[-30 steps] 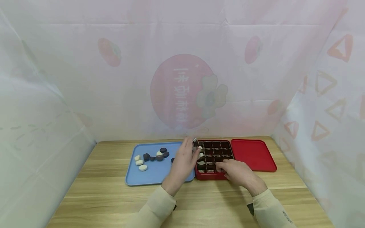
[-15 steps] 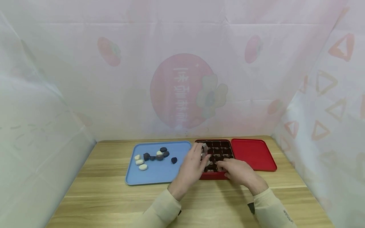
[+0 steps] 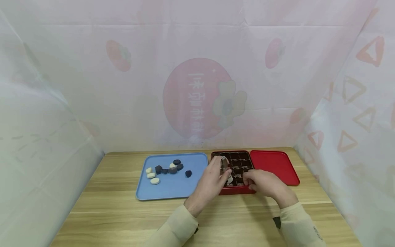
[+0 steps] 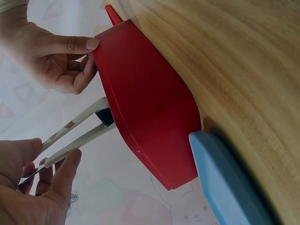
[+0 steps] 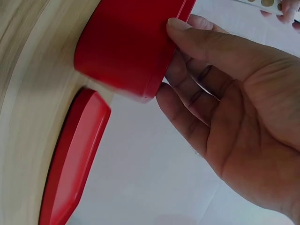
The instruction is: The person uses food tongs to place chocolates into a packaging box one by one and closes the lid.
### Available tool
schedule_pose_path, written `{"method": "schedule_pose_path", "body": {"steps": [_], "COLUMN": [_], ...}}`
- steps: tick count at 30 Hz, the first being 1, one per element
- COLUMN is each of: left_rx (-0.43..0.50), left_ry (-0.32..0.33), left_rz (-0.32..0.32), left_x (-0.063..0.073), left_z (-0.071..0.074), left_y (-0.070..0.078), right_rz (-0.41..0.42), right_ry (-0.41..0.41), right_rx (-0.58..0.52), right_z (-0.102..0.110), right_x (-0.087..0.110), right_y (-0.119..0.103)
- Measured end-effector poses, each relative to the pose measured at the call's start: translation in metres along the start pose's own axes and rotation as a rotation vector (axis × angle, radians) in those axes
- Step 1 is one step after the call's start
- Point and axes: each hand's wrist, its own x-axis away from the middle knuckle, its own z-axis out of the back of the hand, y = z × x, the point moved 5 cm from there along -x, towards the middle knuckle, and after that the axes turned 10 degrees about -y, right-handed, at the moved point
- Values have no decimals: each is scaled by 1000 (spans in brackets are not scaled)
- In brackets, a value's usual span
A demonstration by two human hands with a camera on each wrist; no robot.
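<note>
My left hand (image 3: 210,180) grips a pair of pale tongs (image 4: 79,144) over the left part of a red box (image 3: 237,190). In the left wrist view a dark chocolate (image 4: 105,116) sits between the tongs' tips, right at the box's rim. My right hand (image 3: 266,183) pinches the front rim of the box, its thumb on the outer wall (image 5: 131,42) and the fingers curled at the edge. Dark square compartments (image 3: 234,156) divide the box inside. The left hand and tongs hide part of them.
Left of the box lies a blue tray (image 3: 172,195) with white chocolates (image 3: 155,181) and several dark ones, including a lone dark chocolate (image 3: 188,174). A red lid (image 3: 273,168) lies to the right of the box. Cloth walls surround the wooden table (image 3: 123,219).
My left hand has moved right with the tongs, from the box's left edge to over its compartments. The right hand has shifted a little right along the front rim.
</note>
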Motion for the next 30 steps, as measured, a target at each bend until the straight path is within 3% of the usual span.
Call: {"method": "schedule_pose_path", "body": {"steps": [10,20,27,30], "left_rx": [79,158,236,218], "left_ry": [-35,-65,-48,-41], "left_rz": [4,27,-7,-7], "left_x": [-3,-3,-3,-3], "left_z": [-7,-11,0,9], "left_y": [-3,-9,-12,-13], "right_rz": [45,48,30,18], "right_ry": [10,19,26,24], "right_rx": [-47,-39,-27,-34], "right_z": [-1,-1,-1,-1], "right_x": [0,-1,0,0], "right_y": [22,20,19,19]}}
